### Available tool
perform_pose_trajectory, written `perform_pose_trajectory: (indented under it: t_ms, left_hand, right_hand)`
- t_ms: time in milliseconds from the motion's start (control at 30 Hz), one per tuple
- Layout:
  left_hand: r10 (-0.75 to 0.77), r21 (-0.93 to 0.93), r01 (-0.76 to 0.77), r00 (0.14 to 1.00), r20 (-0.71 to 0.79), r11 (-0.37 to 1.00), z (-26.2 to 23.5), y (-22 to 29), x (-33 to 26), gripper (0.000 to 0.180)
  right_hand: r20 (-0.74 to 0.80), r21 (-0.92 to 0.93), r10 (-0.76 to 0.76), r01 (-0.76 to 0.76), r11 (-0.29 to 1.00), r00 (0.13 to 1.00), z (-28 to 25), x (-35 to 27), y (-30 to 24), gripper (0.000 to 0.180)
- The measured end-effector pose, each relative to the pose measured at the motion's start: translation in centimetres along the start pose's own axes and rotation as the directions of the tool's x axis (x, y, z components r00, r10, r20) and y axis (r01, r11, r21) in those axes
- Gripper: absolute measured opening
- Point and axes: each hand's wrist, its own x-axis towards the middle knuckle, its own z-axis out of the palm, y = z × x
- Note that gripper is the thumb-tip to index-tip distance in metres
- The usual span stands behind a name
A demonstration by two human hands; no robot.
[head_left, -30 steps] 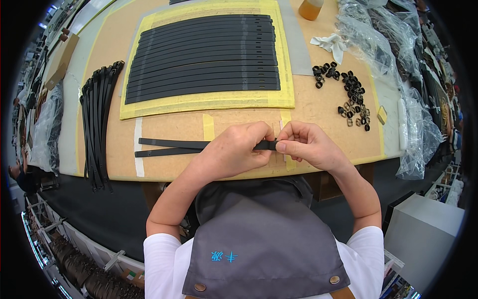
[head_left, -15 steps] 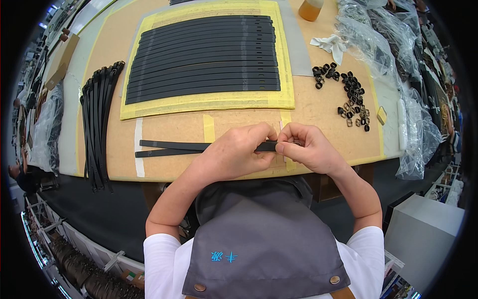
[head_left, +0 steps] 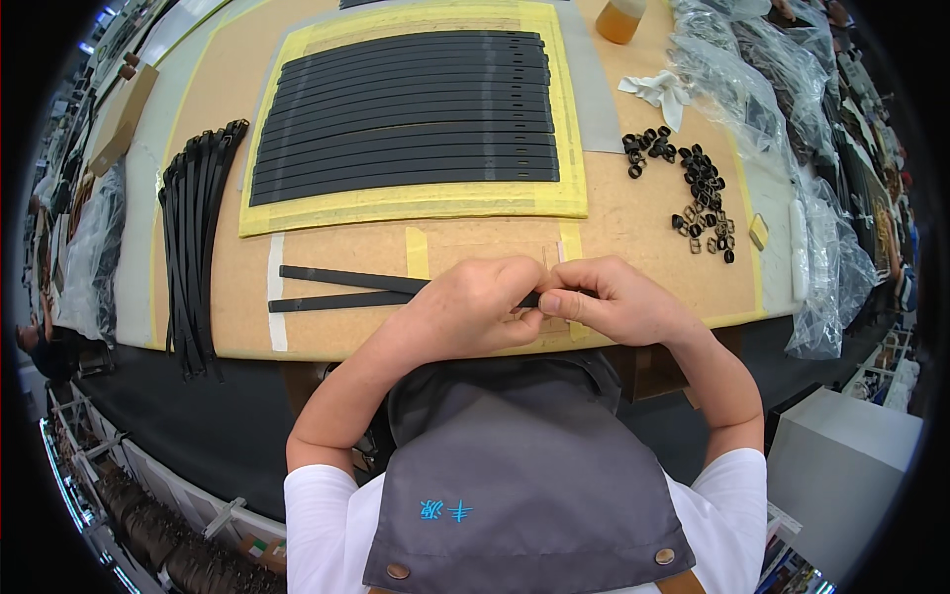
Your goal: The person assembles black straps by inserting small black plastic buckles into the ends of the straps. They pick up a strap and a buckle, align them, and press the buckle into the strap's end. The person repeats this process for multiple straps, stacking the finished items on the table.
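Observation:
Near the table's front edge, both my hands close on one black strap (head_left: 341, 279). Its far left end slants up over the tabletop, while its right part runs under my fingers. My left hand (head_left: 480, 307) wraps around the strap, thumb and fingertips pinched together. Right beside it, my right hand (head_left: 614, 297) pinches the strap's end between thumb and forefinger. The fingers hide whatever is at that end. A second black strap (head_left: 327, 304) lies just below the first, and its right part passes out of sight beneath my left hand.
A yellow-edged board (head_left: 416, 211) beyond my hands bears several black straps in rows. Bundled straps with buckles (head_left: 193, 238) hang over the front edge at left. Black loops and buckles (head_left: 703, 193) are scattered at right, near a white cloth (head_left: 658, 94) and an amber-filled container (head_left: 618, 22).
The held strap's left end has swung upward, widening the gap from the strap below. My hands have drawn closer around its right end, covering more of it.

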Motion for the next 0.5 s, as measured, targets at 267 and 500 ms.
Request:
perform_pose_trajectory:
  t_ms: [267, 500]
  left_hand:
    - [-0.123, -0.17, 0.135, 0.989, 0.081, 0.976, -1.9, 0.7, 0.2, 0.022]
    - [-0.086, -0.209, 0.082, 0.996, -0.01, 0.974, -2.2, -1.3, -0.4, 0.021]
  right_hand:
    - [-0.086, 0.147, -0.081, 0.094, 0.985, 0.993, 1.1, 0.2, 0.6, 0.035]
    - [-0.161, 0.142, -0.071, 0.094, 0.985, 0.984, 1.3, 1.7, 0.9, 0.027]
